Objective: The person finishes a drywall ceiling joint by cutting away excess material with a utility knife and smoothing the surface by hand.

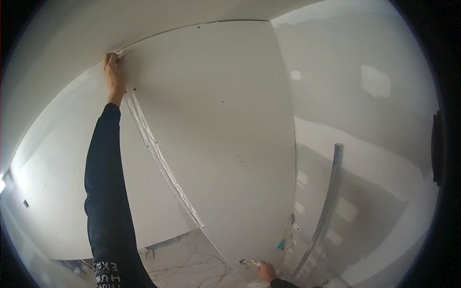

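My left hand (114, 74) is raised to the top of the wall, where it meets the ceiling. Its fingers are bent together around the upper end of a white strip of joint tape (149, 139). From below the wrist, the tape runs down the seam between two wallboards, looking wrinkled and partly smeared with white compound. Low in the view, my right hand (266, 272) is closed on a small, pale handle-like thing (255, 263) whose kind I cannot make out. Just left of it shows a small light-and-dark object (245, 264), too small to name.
A long grey profile (331, 187) leans against the patched right wall (370, 115). A bag with something turquoise (280, 245) is near the corner. Thin cables (192, 261) show below the left board's lower edge. A bright lamp (2, 185) shines at far left.
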Tool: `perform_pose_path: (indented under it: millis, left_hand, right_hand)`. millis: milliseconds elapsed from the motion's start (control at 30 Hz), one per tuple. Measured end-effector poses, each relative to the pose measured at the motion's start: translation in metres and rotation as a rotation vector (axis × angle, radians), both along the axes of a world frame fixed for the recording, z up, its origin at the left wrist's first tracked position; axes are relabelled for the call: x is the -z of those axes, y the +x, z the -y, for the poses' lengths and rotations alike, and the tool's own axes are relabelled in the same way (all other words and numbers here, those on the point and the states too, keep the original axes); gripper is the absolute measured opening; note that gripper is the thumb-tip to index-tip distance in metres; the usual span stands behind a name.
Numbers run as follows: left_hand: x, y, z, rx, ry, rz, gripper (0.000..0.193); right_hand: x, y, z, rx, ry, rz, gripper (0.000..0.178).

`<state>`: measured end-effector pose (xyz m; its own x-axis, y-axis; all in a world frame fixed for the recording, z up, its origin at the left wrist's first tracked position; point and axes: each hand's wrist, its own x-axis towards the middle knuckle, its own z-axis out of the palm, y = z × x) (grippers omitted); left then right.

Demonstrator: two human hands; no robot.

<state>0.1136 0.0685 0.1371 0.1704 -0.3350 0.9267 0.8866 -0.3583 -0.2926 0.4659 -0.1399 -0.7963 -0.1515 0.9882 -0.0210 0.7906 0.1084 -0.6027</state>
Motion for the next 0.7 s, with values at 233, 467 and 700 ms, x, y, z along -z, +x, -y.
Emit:
perform_pose_path:
  millis: [233, 467, 700]
  left_hand:
    - [0.014, 0.026, -0.015, -0.259, 0.157, -0.036, 0.015]
    - [0.010, 0.053, -0.016, -0.136, 0.148, 0.013, 0.023]
    - [0.031, 0.009, 0.002, 0.054, 0.042, 0.064, 0.027]
  right_hand:
    - [0.010, 0.008, 0.002, -0.001, 0.057, 0.000, 0.030]
    - [0.020, 0.005, -0.004, -0.066, 0.104, -0.023, 0.028]
    - [0.048, -0.006, -0.012, -0.049, 0.077, -0.017, 0.032]
